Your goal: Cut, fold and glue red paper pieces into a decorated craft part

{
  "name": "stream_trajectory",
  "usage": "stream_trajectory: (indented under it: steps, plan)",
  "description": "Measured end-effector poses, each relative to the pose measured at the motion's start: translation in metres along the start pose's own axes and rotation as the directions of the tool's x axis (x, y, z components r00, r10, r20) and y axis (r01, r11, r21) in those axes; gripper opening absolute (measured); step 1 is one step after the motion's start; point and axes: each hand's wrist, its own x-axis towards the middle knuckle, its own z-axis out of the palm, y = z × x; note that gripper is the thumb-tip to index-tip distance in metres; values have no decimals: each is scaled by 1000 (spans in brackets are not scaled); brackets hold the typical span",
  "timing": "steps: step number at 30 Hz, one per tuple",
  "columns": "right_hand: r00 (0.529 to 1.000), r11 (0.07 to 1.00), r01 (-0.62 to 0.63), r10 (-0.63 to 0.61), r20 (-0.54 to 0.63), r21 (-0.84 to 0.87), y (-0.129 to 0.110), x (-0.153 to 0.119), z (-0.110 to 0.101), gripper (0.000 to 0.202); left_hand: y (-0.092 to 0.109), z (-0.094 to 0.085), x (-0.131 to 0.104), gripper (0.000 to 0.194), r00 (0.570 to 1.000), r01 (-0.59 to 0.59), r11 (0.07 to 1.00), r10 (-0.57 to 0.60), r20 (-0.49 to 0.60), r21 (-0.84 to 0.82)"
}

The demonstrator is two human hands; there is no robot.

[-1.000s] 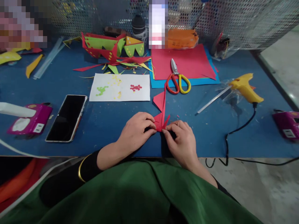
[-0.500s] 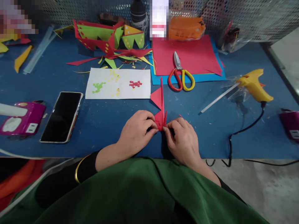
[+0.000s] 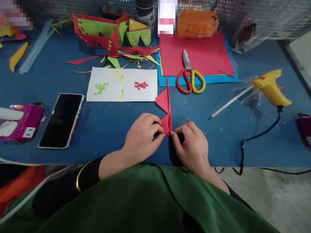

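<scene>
A folded red paper piece (image 3: 163,101) lies upright-lengthwise on the blue table, with triangular points along its left side and a narrow strip along its right. At its near end, my left hand (image 3: 144,137) pinches the left side between thumb and fingers. Opposite it, my right hand (image 3: 190,142) has thumb and forefinger closed on the lower right edge. The fingertips hide part of the near end. Just beyond the paper is a white card (image 3: 121,84) bearing small green, yellow and red paper bits.
Scissors (image 3: 187,61) rest on stacked red and blue sheets (image 3: 199,48). To the right lies a yellow glue gun (image 3: 272,85) with its cord. A phone (image 3: 62,121) and a purple power socket (image 3: 26,124) are at left. Red-green paper shapes (image 3: 99,30) and scraps lie behind.
The small flap that stood up at the near right of the red paper now lies flat against the strip. Both hands stay at the near end; the view has shifted slightly.
</scene>
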Motion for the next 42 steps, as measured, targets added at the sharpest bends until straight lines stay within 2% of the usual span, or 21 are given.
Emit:
stream_trajectory:
  steps: [9,15,18,21,24,26,28,30,34,37,42]
  plan:
    - [1000,1000,13,-13,4,-26,-1,0,1,20,2,0,1,13,1000,12,999,-11,-10,53]
    - [1000,999,7,-7,9,-43,0,0,2,19,1,1,-1,7,999,-29,992,31,-16,123]
    - [1000,999,-11,11,3,-45,0,0,3,17,0,1,-4,13,981,-184,959,191,-11,214]
    - [999,998,-34,34,0,-44,0,1,4,12,-1,0,-7,23,928,-359,875,371,28,325]
    - [998,999,-55,55,-8,1,1,-1,3,7,0,-2,-11,27,898,-428,800,430,95,420]
    - [998,997,-42,46,-45,68,2,-3,1,15,1,-2,-13,29,888,-450,773,440,133,447]
    - [996,995,31,-23,-87,93,3,-7,-3,26,1,-2,-15,30,884,-460,760,443,153,459]
    - [984,986,157,-152,-93,51,4,-11,-6,34,1,-2,-16,31,882,-463,753,444,159,466]
    - [933,931,360,-361,-7,-61,8,-20,-7,48,2,-2,-17,31,874,-476,737,459,162,479]
    - [907,896,420,-418,45,-140,11,-24,-4,54,2,-3,-18,29,864,-497,729,469,185,472]
    - [871,855,489,-488,51,-173,15,-20,-6,49,-1,-5,-23,33,855,-515,729,475,209,451]
